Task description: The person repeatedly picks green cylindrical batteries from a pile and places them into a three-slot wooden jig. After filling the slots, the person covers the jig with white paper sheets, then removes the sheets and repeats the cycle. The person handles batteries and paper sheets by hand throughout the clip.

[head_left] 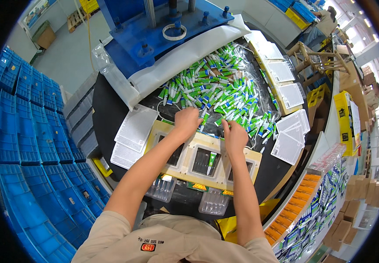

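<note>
A big pile of small green, white and blue tubes [224,87] covers the round black table [110,94] in front of me. My left hand [188,120] is closed at the near edge of the pile, a small tube [204,121] at its fingertips. My right hand [235,135] pinches another small tube [218,122] between thumb and forefinger. Below both hands lies a cream fixture [185,168] with framed dark openings. One tube [211,162] lies in its middle opening. My right hand and left forearm cover parts of the fixture.
Clear plastic blister trays [214,201] lie at the fixture's near side. Printed white cards [132,131] are stacked at left, with more cards [289,138] at right. A blue press [154,33] stands beyond the pile. Blue crates [27,144] line the left; an orange-edged box [292,210] stands right.
</note>
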The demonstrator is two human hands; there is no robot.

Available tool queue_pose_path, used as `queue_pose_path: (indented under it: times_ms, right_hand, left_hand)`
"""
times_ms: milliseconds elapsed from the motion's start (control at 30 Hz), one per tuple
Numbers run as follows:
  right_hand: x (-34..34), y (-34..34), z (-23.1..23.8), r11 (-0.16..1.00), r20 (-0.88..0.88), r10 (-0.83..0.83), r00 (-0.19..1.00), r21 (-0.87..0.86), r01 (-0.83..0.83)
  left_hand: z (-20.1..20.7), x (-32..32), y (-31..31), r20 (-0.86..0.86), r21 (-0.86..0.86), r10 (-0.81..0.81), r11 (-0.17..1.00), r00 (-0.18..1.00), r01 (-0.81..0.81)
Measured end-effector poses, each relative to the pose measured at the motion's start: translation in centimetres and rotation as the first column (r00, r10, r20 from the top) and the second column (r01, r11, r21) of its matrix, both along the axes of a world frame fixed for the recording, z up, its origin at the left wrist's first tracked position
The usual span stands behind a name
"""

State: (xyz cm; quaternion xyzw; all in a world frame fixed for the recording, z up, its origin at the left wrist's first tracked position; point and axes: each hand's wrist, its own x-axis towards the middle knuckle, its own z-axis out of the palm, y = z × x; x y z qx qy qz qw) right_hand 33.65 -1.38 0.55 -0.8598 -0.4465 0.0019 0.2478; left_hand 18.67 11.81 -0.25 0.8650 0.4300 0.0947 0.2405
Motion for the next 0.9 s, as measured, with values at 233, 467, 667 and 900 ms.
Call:
queue_pose_path:
  times_ms: [233, 467, 667, 900]
  right_hand:
    - [3.2, 3.6, -2.0, 0.992, -0.461, -0.109, 0.881, -0.11, 0.066]
    - [-5.3, -8.6, 4.2, 0.637, 0.075, 0.769, 0.635, -0.007, -0.77]
    - [-3.0, -6.9, 0.7, 0.859, -0.039, 0.511, 0.858, -0.011, -0.512]
    - [4.8, 1.7, -2.2, 0.974, -0.108, -0.14, 0.984, -0.195, 0.117]
  left_hand:
    - [-1.7, 2.9, 1.2, -0.057, -0.033, -0.012, 0.999, 0.998, 0.01]
    - [-0.1, 2.4, 0.6, 0.022, -0.077, -0.057, 0.995, 0.998, 0.058]
    - [3.4, -4.3, -5.7, 0.697, -0.218, 0.018, 0.958, 0.717, 0.188]
    - [1.7, -9.1, -12.0, 0.39, 0.369, -0.497, 0.856, 0.775, 0.363]
